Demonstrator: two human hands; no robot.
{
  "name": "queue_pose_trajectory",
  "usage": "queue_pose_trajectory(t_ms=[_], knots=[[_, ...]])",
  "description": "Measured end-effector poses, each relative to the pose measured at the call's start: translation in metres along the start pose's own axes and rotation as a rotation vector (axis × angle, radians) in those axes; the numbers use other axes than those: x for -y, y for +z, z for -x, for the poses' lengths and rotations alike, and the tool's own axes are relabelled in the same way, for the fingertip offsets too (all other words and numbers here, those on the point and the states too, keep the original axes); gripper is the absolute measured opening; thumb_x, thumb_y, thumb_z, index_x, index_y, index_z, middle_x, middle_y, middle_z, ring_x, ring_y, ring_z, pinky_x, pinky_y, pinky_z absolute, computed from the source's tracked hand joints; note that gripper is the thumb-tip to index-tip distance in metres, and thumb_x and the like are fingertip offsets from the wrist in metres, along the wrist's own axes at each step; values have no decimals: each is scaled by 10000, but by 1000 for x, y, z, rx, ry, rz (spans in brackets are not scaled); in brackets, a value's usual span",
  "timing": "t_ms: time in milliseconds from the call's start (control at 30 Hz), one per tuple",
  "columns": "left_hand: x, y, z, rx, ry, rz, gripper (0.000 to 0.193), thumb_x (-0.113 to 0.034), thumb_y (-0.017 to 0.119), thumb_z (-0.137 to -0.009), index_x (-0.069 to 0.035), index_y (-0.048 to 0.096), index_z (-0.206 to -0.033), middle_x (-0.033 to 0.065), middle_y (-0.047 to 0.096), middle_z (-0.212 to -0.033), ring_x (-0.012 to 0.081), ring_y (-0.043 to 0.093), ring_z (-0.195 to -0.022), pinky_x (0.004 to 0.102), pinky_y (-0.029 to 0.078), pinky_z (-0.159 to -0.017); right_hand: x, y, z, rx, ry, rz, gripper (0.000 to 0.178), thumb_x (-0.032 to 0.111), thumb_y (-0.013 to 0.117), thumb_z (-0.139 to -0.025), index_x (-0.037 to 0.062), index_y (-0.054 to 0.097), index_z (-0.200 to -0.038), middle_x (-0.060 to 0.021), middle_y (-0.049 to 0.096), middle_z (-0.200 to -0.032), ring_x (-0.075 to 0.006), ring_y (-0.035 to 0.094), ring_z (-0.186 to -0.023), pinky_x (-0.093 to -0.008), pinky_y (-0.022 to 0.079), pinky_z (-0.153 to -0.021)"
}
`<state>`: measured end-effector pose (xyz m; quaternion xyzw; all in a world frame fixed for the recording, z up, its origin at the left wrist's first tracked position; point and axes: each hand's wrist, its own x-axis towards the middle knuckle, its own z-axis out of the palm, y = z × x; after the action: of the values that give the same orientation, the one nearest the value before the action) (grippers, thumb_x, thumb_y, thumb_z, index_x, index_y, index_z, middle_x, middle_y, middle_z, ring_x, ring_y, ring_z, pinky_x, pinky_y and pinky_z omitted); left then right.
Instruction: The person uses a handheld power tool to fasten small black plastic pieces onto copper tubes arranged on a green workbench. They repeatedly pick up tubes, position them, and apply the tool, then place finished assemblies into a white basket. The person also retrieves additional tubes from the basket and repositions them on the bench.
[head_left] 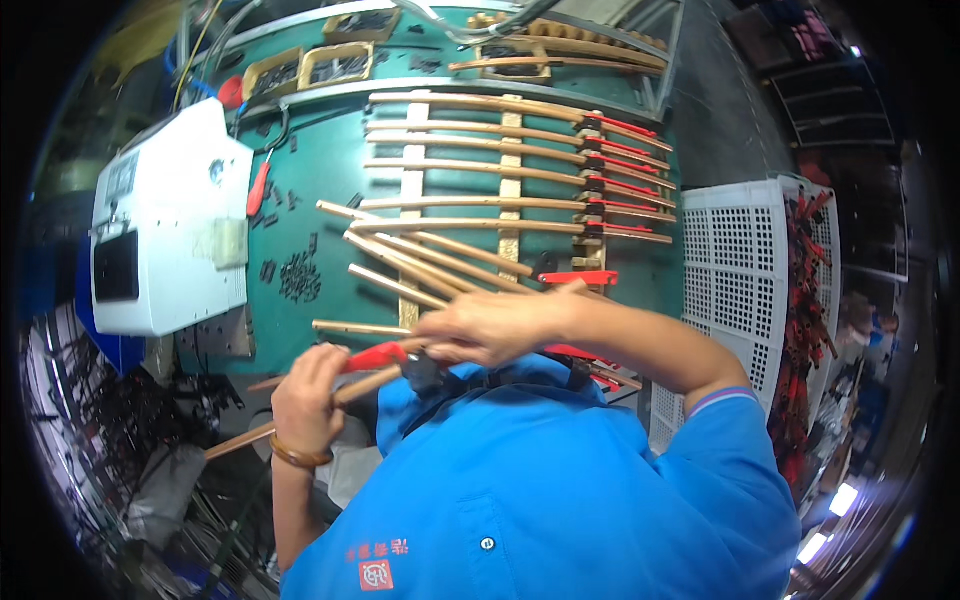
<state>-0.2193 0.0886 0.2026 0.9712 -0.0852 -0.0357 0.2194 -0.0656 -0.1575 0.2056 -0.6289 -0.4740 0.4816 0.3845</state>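
Observation:
My left hand (pixel 308 400), with a brown bangle at its wrist, is closed around a light-brown wooden stick (pixel 238 442) that slants down to the left. A red lever-like piece (pixel 376 357) lies along the stick, beside a black fitting (pixel 424 373) at its right end. My right hand (pixel 490 325) reaches across from the right, fingers bent over this fitting and partly hiding it. Just beyond my hands, several loose sticks (pixel 430 262) lie askew on the green table. Farther off, a row of sticks (pixel 475 168) carries black fittings and red pieces.
At the left stands a white machine (pixel 170 220); a red-handled screwdriver (pixel 259 188) and scattered black parts (pixel 300 277) lie beside it. Small trays (pixel 338 65) sit on the back shelf. A white perforated crate (pixel 735 270) with red and brown pieces stands at the right.

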Motion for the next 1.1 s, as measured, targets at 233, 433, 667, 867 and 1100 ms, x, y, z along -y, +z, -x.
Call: queue_pose_trajectory(t_ms=[233,433,667,867,1100], knots=[[-103,1,-101,195,362,-257,368,-137,568,-787,-78,580,-1150,85,595,-974,206,617,-690,324,489,-567,-18,-1,161,-423,197,-305,318,200,509,-941,25,571,-1198,-124,649,-1022,-202,628,-948,-323,494,-814],[-102,92,-165,365,471,-367,111,-164,547,-838,-84,563,-913,107,530,-856,245,634,-680,367,513,-546,-108,8,301,-788,390,-768,298,236,510,-956,-12,591,-1099,-117,674,-848,-175,662,-806,-269,526,-696],[-99,109,-164,444,545,-394,135,-163,545,-838,-65,577,-926,89,534,-864,231,618,-780,343,520,-569,-227,15,335,-1075,325,-1125,271,291,504,-962,34,577,-1009,-56,605,-733,-143,583,-644,-272,479,-590],[-69,148,-161,298,566,-304,332,-192,566,-837,-91,585,-1153,139,506,-1279,279,517,-1144,391,461,-880,-222,12,340,-1139,269,-1077,238,261,514,-960,42,587,-1017,-51,611,-763,-135,592,-674,-262,496,-623],[-44,179,-179,356,455,-193,507,-164,644,-747,-87,505,-1229,106,588,-999,280,569,-958,402,435,-804,-248,22,353,-1144,437,-992,208,224,553,-944,37,584,-1030,-54,611,-839,-127,591,-727,-270,510,-684]])
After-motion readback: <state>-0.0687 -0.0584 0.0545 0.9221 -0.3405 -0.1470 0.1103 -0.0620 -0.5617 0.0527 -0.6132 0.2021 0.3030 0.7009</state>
